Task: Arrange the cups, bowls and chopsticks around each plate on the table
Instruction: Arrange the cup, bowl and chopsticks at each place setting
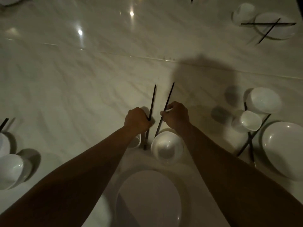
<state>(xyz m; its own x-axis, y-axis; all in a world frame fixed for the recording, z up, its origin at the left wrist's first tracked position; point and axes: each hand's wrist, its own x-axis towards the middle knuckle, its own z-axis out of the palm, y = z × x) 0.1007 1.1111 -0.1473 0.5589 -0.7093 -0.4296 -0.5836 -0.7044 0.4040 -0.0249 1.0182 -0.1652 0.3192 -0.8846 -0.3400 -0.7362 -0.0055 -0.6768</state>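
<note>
Glossy white glazed-looking plate point(148, 199) and bowl point(167, 147), matt dark chopsticks point(151, 102), polished marble-veined table point(82, 76).

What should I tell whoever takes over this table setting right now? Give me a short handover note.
Left hand grips one chopstick; right hand pinches the other chopstick, both held apart above the table.
Near plate sits closest, its bowl just beyond it, what looks like a cup partly under the left arm.
Done: bowl placed at near plate.
Left: lay this pair by the near plate; uncross the right chopsticks by the right plate and the far chopsticks on the far plate.
</note>
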